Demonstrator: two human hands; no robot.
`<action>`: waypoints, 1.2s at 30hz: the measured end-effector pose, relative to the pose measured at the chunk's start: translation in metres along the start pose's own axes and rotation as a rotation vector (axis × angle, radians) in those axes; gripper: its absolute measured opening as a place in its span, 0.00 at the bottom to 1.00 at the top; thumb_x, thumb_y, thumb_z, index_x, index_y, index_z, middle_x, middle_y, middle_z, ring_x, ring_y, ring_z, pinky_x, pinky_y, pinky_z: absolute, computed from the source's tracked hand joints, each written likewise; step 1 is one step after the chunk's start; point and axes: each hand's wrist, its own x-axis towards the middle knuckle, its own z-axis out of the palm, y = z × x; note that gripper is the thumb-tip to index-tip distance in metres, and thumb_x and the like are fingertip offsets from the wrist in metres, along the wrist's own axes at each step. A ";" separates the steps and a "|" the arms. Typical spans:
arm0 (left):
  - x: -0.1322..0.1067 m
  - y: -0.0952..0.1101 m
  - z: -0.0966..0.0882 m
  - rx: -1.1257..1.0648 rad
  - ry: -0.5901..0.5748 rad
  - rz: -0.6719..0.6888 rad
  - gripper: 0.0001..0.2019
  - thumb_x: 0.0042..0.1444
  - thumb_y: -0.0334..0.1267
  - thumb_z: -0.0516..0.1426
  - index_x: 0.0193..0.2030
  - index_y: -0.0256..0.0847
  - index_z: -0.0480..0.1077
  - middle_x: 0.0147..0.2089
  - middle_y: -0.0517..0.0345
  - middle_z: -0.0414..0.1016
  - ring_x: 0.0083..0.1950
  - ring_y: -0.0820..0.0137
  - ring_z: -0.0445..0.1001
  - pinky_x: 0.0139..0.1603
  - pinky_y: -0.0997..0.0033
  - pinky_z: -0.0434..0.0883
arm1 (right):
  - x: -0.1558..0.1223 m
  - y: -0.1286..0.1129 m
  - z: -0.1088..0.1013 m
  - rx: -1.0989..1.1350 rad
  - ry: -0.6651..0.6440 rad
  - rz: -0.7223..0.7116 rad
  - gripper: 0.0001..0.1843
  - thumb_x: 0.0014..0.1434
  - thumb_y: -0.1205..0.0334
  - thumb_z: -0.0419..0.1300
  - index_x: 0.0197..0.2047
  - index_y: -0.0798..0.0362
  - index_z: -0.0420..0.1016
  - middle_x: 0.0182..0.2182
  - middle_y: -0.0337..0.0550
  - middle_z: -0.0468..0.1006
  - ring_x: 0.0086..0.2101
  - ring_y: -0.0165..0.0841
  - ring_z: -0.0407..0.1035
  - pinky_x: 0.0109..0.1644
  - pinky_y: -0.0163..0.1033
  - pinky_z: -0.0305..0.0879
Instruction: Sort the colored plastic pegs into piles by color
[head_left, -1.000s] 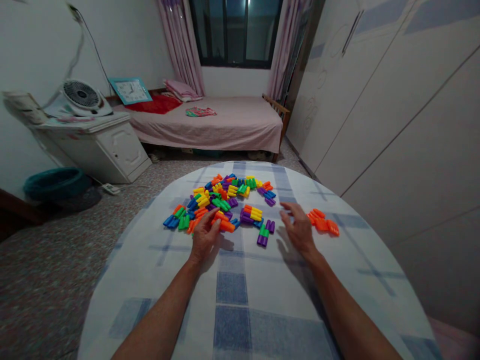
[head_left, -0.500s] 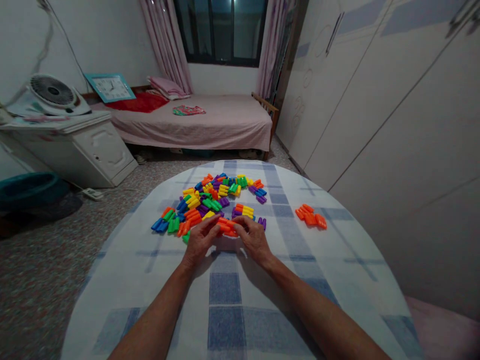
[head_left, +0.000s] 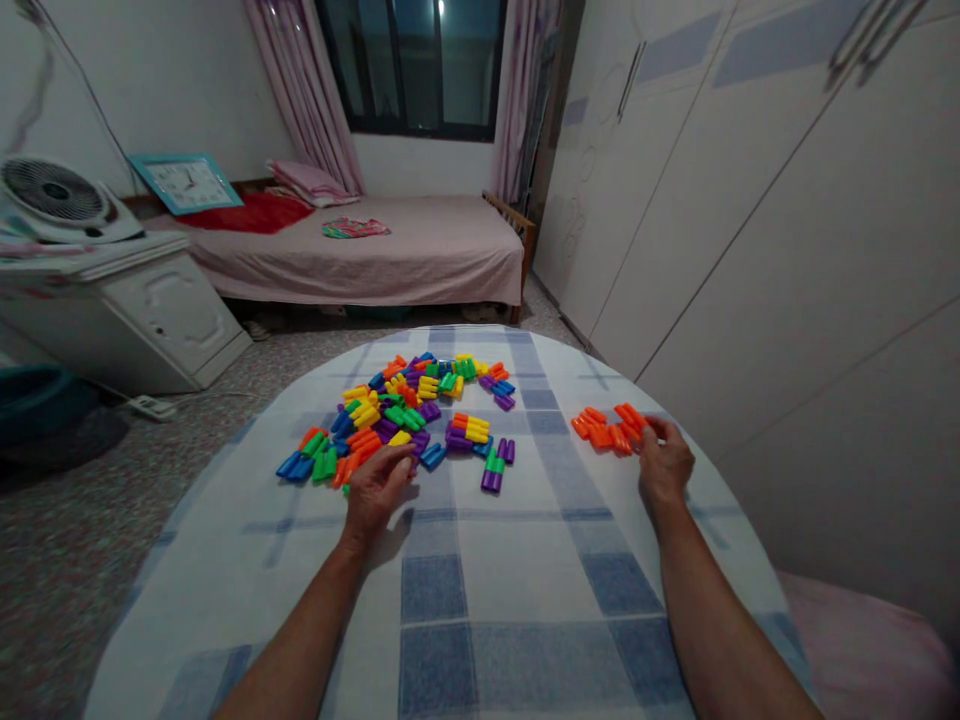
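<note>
A large heap of interlocking plastic pieces (head_left: 386, 415) in orange, yellow, green, blue and purple lies on the round table's checked cloth (head_left: 480, 600). My left hand (head_left: 375, 490) rests against the heap's near edge, fingers lying over the pieces, with nothing visibly held. Far to the right sits a small cluster of orange pieces (head_left: 606, 432). My right hand (head_left: 664, 462) is at that cluster's right end, fingertips pinching an orange piece. A short purple and green stack (head_left: 493, 468) stands apart between my hands.
A pink-covered bed (head_left: 360, 255) stands beyond the table under a curtained window. White wardrobe doors (head_left: 720, 200) run along the right. A white cabinet (head_left: 120, 315) with a fan on top stands left, and speckled floor surrounds the table.
The orange pieces held between both hands at the middle are gone from there. My right hand has moved far right to the orange cluster, which looks larger. My left hand stays at the heap.
</note>
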 end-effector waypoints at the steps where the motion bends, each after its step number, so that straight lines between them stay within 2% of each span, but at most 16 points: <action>1: 0.000 -0.001 -0.001 0.036 0.006 0.035 0.18 0.52 0.48 0.59 0.43 0.36 0.75 0.35 0.53 0.75 0.33 0.70 0.74 0.31 0.71 0.76 | 0.001 0.006 0.001 -0.012 -0.006 0.037 0.25 0.56 0.51 0.47 0.48 0.56 0.75 0.39 0.51 0.78 0.35 0.38 0.69 0.42 0.41 0.63; 3: 0.001 -0.003 -0.002 0.110 0.018 0.101 0.16 0.54 0.47 0.58 0.43 0.37 0.75 0.35 0.53 0.76 0.33 0.70 0.74 0.33 0.70 0.76 | 0.000 0.012 0.005 -0.044 -0.028 0.082 0.25 0.55 0.53 0.48 0.47 0.55 0.77 0.39 0.50 0.78 0.36 0.39 0.68 0.44 0.43 0.63; 7: 0.003 -0.002 -0.002 0.250 0.099 0.239 0.14 0.56 0.43 0.55 0.42 0.38 0.75 0.39 0.53 0.77 0.37 0.69 0.76 0.41 0.69 0.75 | -0.003 0.009 0.009 -0.152 -0.076 0.012 0.25 0.56 0.57 0.47 0.51 0.53 0.76 0.45 0.50 0.77 0.44 0.42 0.67 0.50 0.47 0.61; 12: 0.005 -0.002 -0.002 0.377 0.149 0.355 0.12 0.57 0.39 0.54 0.43 0.39 0.75 0.43 0.53 0.76 0.45 0.69 0.74 0.48 0.68 0.73 | -0.006 0.005 0.009 -0.187 -0.181 -0.040 0.25 0.60 0.57 0.45 0.56 0.51 0.73 0.47 0.51 0.75 0.46 0.42 0.66 0.53 0.50 0.60; 18: 0.007 -0.004 -0.001 0.423 0.166 0.420 0.11 0.57 0.36 0.53 0.42 0.39 0.74 0.43 0.53 0.76 0.47 0.68 0.73 0.52 0.66 0.70 | -0.012 -0.016 0.008 -0.149 0.009 -0.213 0.24 0.58 0.58 0.47 0.54 0.56 0.72 0.54 0.55 0.69 0.53 0.45 0.61 0.58 0.54 0.56; 20: 0.008 -0.003 0.000 0.431 0.156 0.414 0.11 0.57 0.36 0.53 0.42 0.38 0.74 0.43 0.53 0.76 0.47 0.68 0.73 0.51 0.66 0.70 | -0.017 -0.031 0.009 -0.097 0.009 -0.287 0.24 0.58 0.59 0.47 0.53 0.57 0.72 0.53 0.55 0.70 0.53 0.44 0.61 0.59 0.53 0.57; 23: 0.008 -0.002 0.001 0.446 0.143 0.421 0.10 0.57 0.35 0.53 0.41 0.38 0.74 0.42 0.54 0.76 0.46 0.69 0.74 0.50 0.67 0.70 | -0.030 -0.059 0.017 0.052 -0.095 -0.435 0.22 0.59 0.59 0.47 0.51 0.57 0.73 0.50 0.54 0.72 0.52 0.42 0.64 0.60 0.51 0.57; 27: 0.007 -0.002 0.001 0.462 0.143 0.428 0.10 0.58 0.34 0.53 0.42 0.39 0.74 0.42 0.54 0.76 0.46 0.70 0.74 0.50 0.68 0.71 | -0.059 -0.105 0.038 0.230 -0.355 -0.593 0.21 0.61 0.58 0.48 0.52 0.56 0.72 0.49 0.51 0.74 0.50 0.40 0.66 0.59 0.49 0.59; 32: 0.008 -0.006 0.000 0.514 0.129 0.501 0.10 0.57 0.33 0.53 0.42 0.39 0.74 0.42 0.55 0.76 0.46 0.70 0.74 0.49 0.68 0.72 | -0.096 -0.154 0.069 0.107 -0.604 -0.658 0.23 0.63 0.59 0.49 0.59 0.55 0.68 0.57 0.50 0.69 0.59 0.44 0.57 0.60 0.52 0.56; 36: 0.008 -0.010 -0.001 0.560 0.114 0.587 0.10 0.57 0.32 0.53 0.43 0.38 0.74 0.42 0.53 0.76 0.46 0.70 0.74 0.49 0.69 0.73 | -0.115 -0.167 0.081 0.016 -0.680 -0.642 0.23 0.64 0.59 0.52 0.61 0.55 0.66 0.56 0.53 0.69 0.60 0.47 0.54 0.59 0.55 0.55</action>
